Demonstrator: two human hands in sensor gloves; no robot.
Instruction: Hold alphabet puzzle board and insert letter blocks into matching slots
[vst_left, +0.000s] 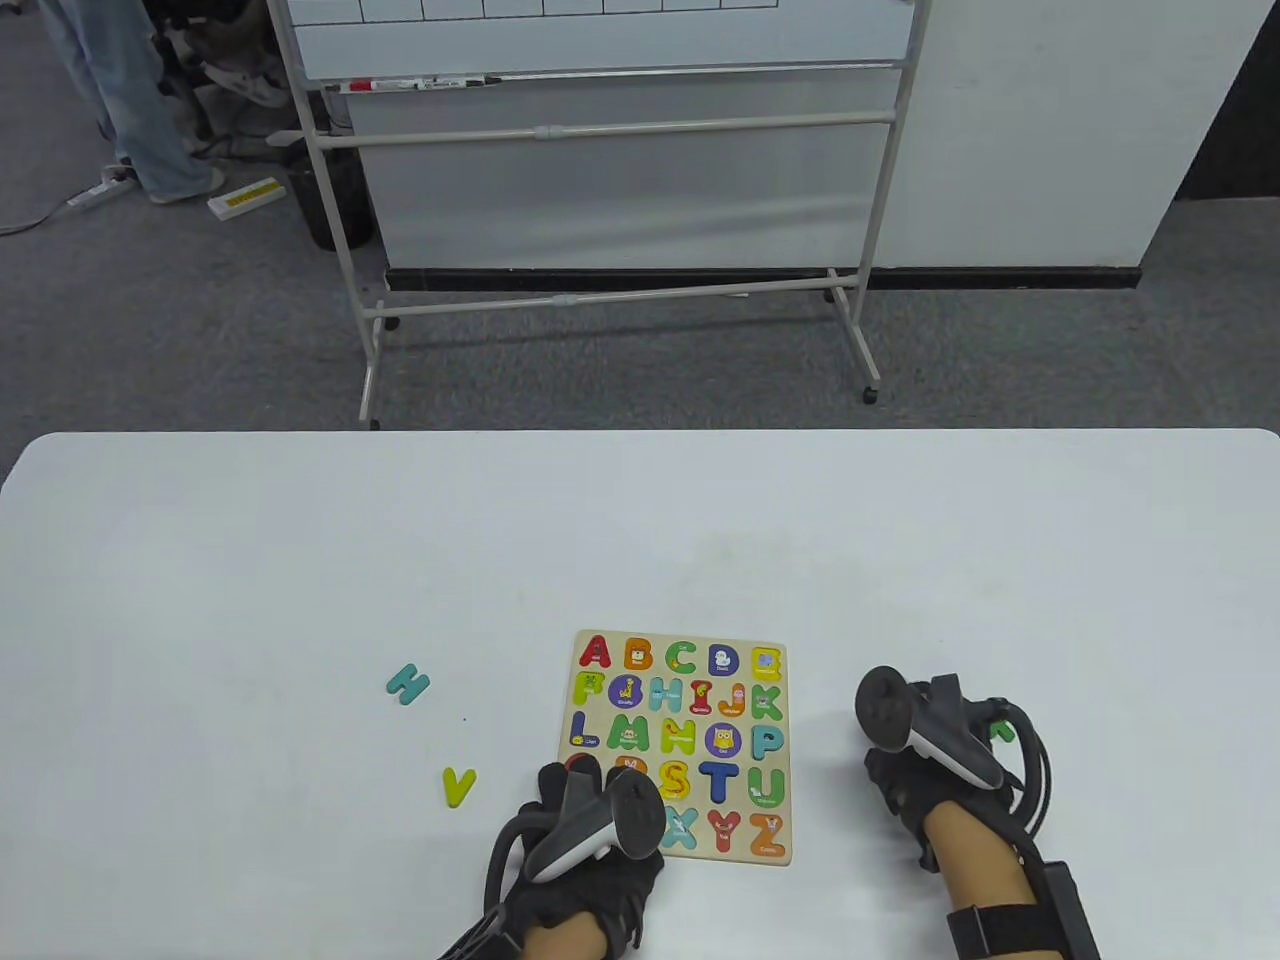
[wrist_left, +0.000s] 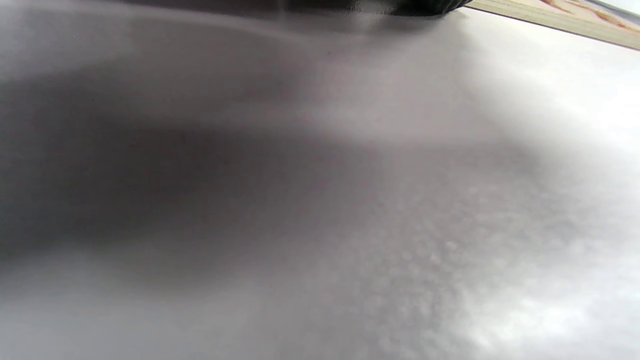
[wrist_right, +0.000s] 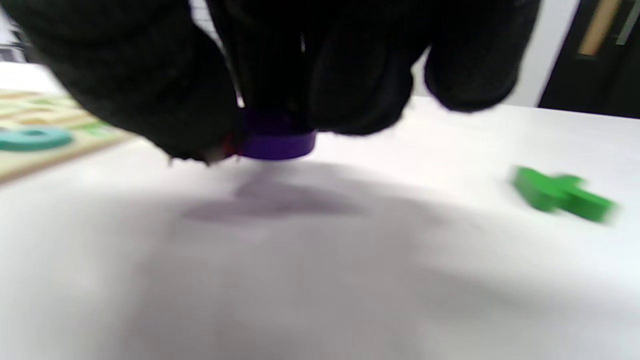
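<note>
The alphabet puzzle board (vst_left: 683, 637) lies flat near the table's front edge, with most slots holding coloured letters. My left hand (vst_left: 575, 785) rests on the board's near left corner, fingers over its edge. The left wrist view shows only blurred table and a strip of the board (wrist_left: 565, 20). My right hand (vst_left: 900, 780) is on the table to the right of the board, its fingers hidden under the tracker. In the right wrist view the right hand (wrist_right: 270, 115) grips a purple letter block (wrist_right: 277, 142) just above the table. The board's edge (wrist_right: 30, 155) is at that view's left.
A teal H (vst_left: 408, 683) and a yellow V (vst_left: 458, 786) lie loose on the table left of the board. A green letter (vst_left: 1002, 732) lies just beyond my right hand, and it also shows in the right wrist view (wrist_right: 560, 195). A whiteboard stand (vst_left: 610, 300) is behind the table.
</note>
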